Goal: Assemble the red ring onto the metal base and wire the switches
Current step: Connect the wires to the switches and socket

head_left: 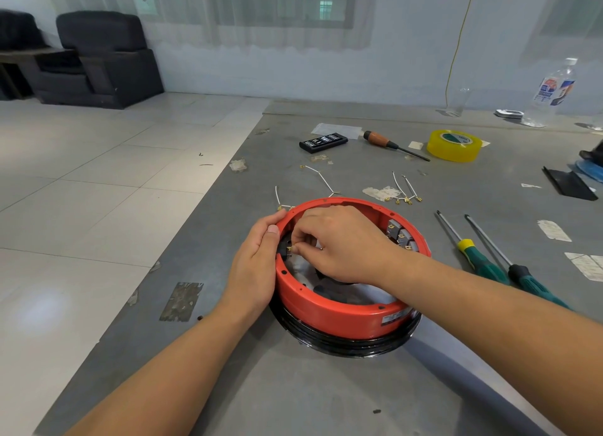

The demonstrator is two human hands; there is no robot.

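Left hand [257, 266] grip braced on red ring [329, 311] — right hand [339, 243] fingertips pinching inside, contents unclear

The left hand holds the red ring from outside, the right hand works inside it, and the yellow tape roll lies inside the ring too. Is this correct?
Not quite. In the head view, the yellow tape roll lies on the table, far behind the red ring. The left hand and right hand are as stated.

No text can be read with certainty. A white label on the red ring [342, 311], lower centre of the frame, carries print too small to make out. At upper right, the plastic bottle [551, 91] bears a blue, white and red label, its wording blurred. The yellow tape roll [454, 145] shows a green-and-white core with illegible lettering.
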